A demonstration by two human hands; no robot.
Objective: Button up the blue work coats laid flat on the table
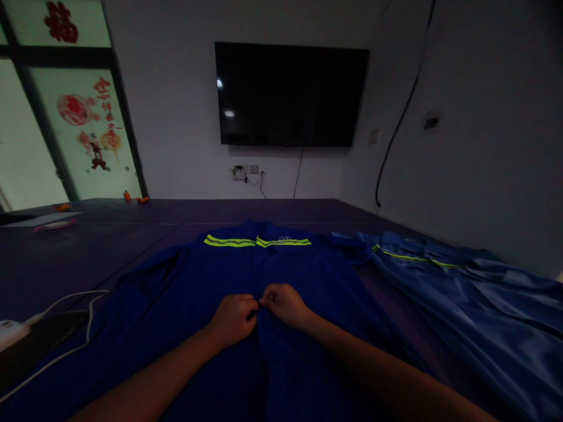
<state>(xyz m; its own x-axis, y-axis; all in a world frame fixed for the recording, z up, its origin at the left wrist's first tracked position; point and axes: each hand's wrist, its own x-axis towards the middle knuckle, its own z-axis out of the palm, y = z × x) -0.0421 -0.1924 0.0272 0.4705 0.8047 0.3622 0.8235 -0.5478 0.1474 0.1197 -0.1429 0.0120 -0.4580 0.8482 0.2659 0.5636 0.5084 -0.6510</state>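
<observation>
A dark blue work jacket [220, 271] lies spread out, front side up, with yellow-green reflective strips [284, 241] across its chest. Its collar points away from me and its sleeves reach out to both sides. At the middle of its front opening, my left hand [235, 318] pinches the jacket's edge with curled fingers. Close against it, my right hand [285, 303] pinches the other side of the same opening, thumb and forefinger together. The fingertips of both hands nearly meet. Whether a button or fastener is between them is too dark to see.
A second, lighter blue garment [479, 299] lies at the right. On the left are a white charger [13, 333], its white cable [91, 316] and a dark flat object [48, 337]. Behind the purple surface [145, 234], a television [292, 97] hangs on the wall.
</observation>
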